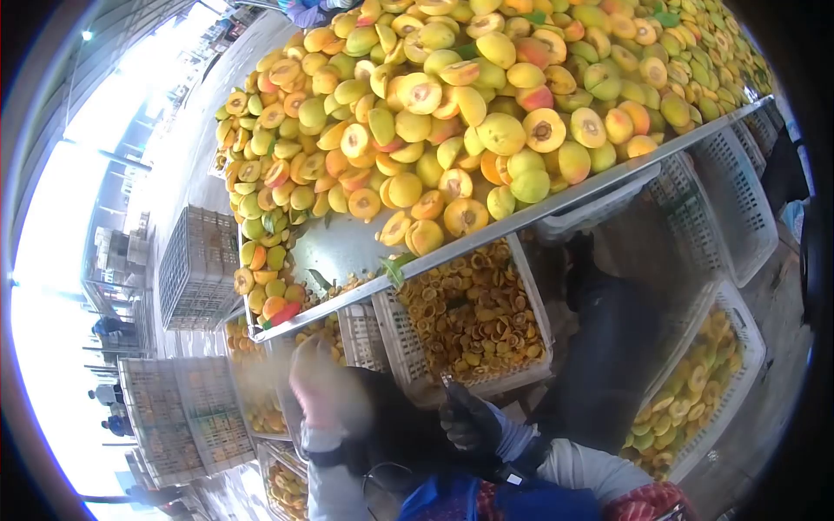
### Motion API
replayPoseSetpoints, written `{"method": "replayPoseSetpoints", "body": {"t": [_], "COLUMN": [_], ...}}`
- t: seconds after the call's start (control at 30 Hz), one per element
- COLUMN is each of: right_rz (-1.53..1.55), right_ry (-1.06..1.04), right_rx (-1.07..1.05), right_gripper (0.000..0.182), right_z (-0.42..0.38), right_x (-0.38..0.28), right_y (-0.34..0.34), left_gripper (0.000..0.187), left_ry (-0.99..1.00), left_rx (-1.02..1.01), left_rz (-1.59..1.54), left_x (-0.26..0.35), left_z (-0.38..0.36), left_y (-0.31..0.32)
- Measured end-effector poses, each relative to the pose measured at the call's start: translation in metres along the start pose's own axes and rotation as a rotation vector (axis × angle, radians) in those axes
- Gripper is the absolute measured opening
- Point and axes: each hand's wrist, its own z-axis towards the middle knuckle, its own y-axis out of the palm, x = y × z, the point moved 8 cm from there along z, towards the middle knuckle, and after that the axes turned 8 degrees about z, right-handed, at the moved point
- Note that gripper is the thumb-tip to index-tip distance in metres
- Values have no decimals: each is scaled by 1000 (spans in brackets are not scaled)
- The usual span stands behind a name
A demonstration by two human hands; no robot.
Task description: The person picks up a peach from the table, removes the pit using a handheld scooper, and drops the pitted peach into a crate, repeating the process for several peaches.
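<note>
My left hand point(317, 382) is smeared by motion beside the near left corner of a metal table point(347, 247). A yellowish blur lies next to its fingers; I cannot make out whether they hold anything. In a dark glove, my right hand point(469, 423) is closed around a small tool point(446, 379), of which only a metallic tip shows. It is close to a white crate point(404, 347) with thin yellow-brown fruit scraps point(473, 313). Across the table spreads a big heap of yellow peaches point(501, 134), many cut in half, some showing red-brown centres.
A crate of peach halves point(686, 399) stands on the floor at my right. Stacked crates point(187, 417) rise at the left, with another stack point(198, 269) behind. Empty-looking crates point(730, 204) sit under the table's right side. A person's sleeve point(308, 13) shows at the far edge.
</note>
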Motion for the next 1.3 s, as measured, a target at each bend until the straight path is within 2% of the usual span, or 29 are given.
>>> {"method": "replayPoseSetpoints", "body": {"t": [0.03, 0.1, 0.17, 0.2, 0.27, 0.3, 0.33, 0.37, 0.4, 0.47, 0.5, 0.53, 0.57, 0.6, 0.63, 0.7, 0.73, 0.8, 0.83, 0.87, 0.9, 0.97, 1.03, 1.1, 1.17, 1.23, 1.27, 1.3], "right_rz": [-68, -121, -213, -280, -184, -90, 14, -76, -180, 232, 162, 93, 253, 412, 311, 46, 196, -100, -619, -1133, -433, -295, -1010, -805, -215, -674, -889, -1014], "right_ry": [-35, -84, -138, -179, -175, -177, -168, -250, -304, -163, -152, -147, 10, 101, -46, -295, -188, -377, -624, -790, -690, -817, -780, -600, -667, -480, -368, -536], "right_rx": [51, 110, 183, 217, 290, 264, 244, 290, 345, 21, 80, 139, -25, -167, -50, 243, 282, 269, 230, 146, 12, 62, 348, 371, 132, 446, 607, 561], "right_gripper": [48, 47, 46, 46, 46, 45, 45, 46, 46, 47, 48, 50, 53, 56, 52, 46, 39, 18, 24, 40, 39, 39, 33, 31, 23, 20, 19, 21], "right_z": [-2, -7, -12, -13, -8, -6, -3, 0, 2, 17, 10, 3, 23, 31, 25, 9, 20, 21, -3, -9, -19, -37, -34, -26, -21, -33, -39, -34], "right_x": [-3, -3, -7, -16, -22, -25, -25, -30, -30, -12, -13, -13, 5, 14, 9, -6, -6, -27, -50, -49, -39, -34, -56, -62, -43, -36, -29, -32], "right_y": [-1, -4, -11, -15, -35, -38, -46, -61, -80, -99, -105, -110, -117, -138, -135, -125, -118, -86, -49, 0, 16, 45, 46, 20, 0, 44, 55, 46], "left_gripper": [21, 22, 27, 27, 26, 25, 24, 24, 24, 24, 26, 32, 37, 39, 42, 48, 44, 47, 42, 43, 44, 34, 30, 29, 31, 33, 35, 36], "left_ry": [59, 102, 320, 382, 471, 502, 243, -53, 74, 703, 392, 346, -71, 112, 308, -3, -52, 84, 41, 6, -45, -174, -383, -456, -376, -320, -363, -354], "left_rx": [-18, -75, -64, -215, -241, -157, -342, -522, -557, -307, -383, -399, -546, -416, -321, -416, -366, -477, -468, -461, -445, -555, -533, -506, -447, -449, -450, -436], "left_rz": [207, 198, -41, 298, 418, 185, 171, 162, -105, 128, -38, -248, -188, -207, -264, -742, -581, -811, -868, -814, -740, -830, -901, -950, -833, -828, -850, -863], "left_x": [48, 91, 83, 73, 113, 157, 168, 162, 156, 153, 143, 143, 96, 83, 102, 109, 129, 140, 153, 133, 119, 110, 89, 96, 87, 82, 74, 78], "left_z": [14, 53, 117, 136, 138, 122, 125, 116, 117, 114, 114, 113, 124, 137, 127, 95, 81, 59, 38, 24, 7, -37, -76, -89, -103, -105, -111, -114], "left_y": [14, 48, 108, 149, 183, 177, 181, 187, 204, 192, 185, 178, 202, 189, 179, 152, 135, 120, 110, 105, 106, 105, 104, 97, 83, 87, 92, 90]}}
